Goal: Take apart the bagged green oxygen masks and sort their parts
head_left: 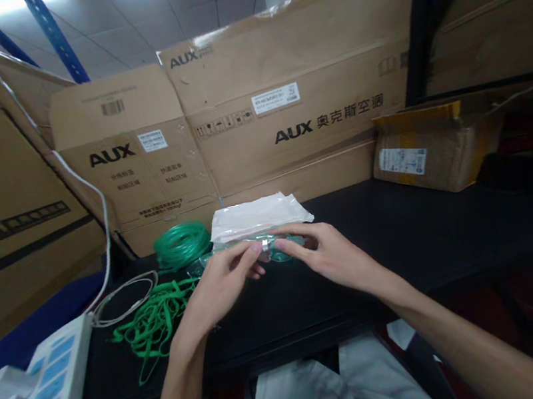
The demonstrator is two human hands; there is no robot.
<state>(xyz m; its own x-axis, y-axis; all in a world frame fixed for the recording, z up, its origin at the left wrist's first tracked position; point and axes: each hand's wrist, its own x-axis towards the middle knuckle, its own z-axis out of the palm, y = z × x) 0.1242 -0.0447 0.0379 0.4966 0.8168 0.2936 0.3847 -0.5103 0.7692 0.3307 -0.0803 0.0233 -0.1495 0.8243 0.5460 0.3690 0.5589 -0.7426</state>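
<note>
Between my hands is a clear, green-tinted plastic mask, low over the black table and partly hidden by my fingers. It carries a small shiny metal strip. My left hand is closed, its thumb and fingers pinching the mask at the strip's left side. From the other side, my right hand grips the mask, thumb in front and index finger along the top. Behind it lies a white packet. A coil of clear green tubing and a tangle of green elastic straps lie left of my left hand.
Tall cardboard panels stand along the back of the black table. An open carton sits at the back right. White equipment with a white cable occupies the left front. A thin pale cord loop lies nearby.
</note>
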